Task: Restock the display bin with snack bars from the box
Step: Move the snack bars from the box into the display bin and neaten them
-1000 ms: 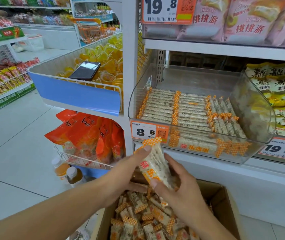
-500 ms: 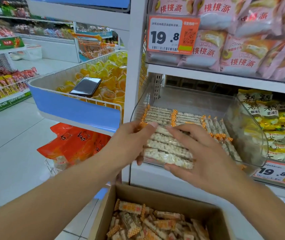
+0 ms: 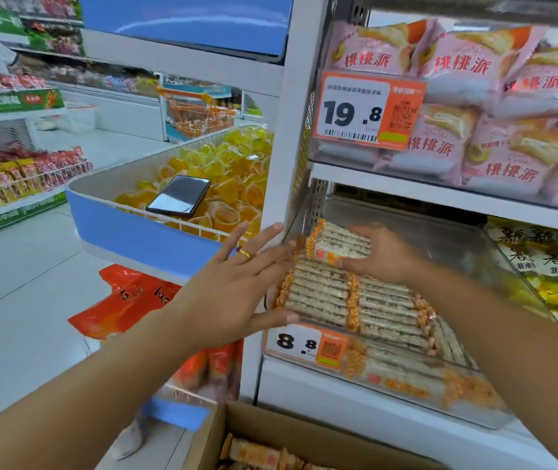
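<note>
Change: both hands now up at the bin, bars carried from over the box into the bin; view tilted up, box mostly cut off at bottom edge.
Left hand (image 3: 233,293): fingers straight and spread, palm flat against the left outer wall of the clear plastic display bin (image 3: 494,266), centre of frame; gold ring (image 3: 245,254) on one finger. Holds nothing.
Right hand (image 3: 384,254): inside the bin, fingers curled over a small stack of white-and-orange wrapped snack bars (image 3: 338,245), gripping it on top of the rows.
Bar rows (image 3: 345,296): lying flat, side by side in the bin, orange crimped ends lined up.
Box: brown cardboard box (image 3: 304,432), bottom centre, more bars inside.
Tags: orange 8.8 price tag (image 3: 304,346) on bin front; 19.8 price tag (image 3: 367,110) upper right.
Other: black phone (image 3: 178,195) lying on yellow jelly cups (image 3: 237,164) in blue-fronted bin, left of centre.
</note>
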